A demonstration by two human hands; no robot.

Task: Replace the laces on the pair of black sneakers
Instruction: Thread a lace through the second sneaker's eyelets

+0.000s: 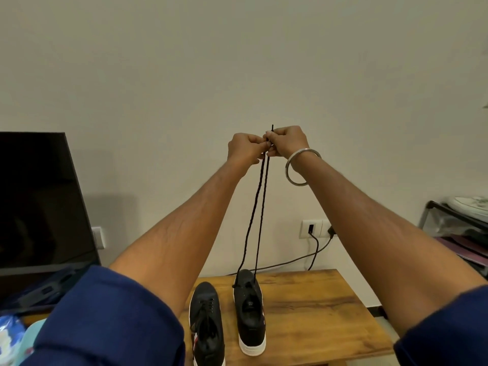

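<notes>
Wooden table (317, 307) | two sneakers (249, 313) | both hands (245, 149) pinching one lace (260, 207)

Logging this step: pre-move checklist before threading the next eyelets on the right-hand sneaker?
1. Both lace ends held: ok, left hand and right hand pinch them together, raised.
2. Ends level: cannot tell, only one tip shows above the fingers.
3. Lace anchored in right-hand sneaker: ok, both strands run to its front eyelets.
4. Strands untangled: ok, they hang side by side.
5. Left-hand sneaker clear: ok, beside it on the table.
</notes>
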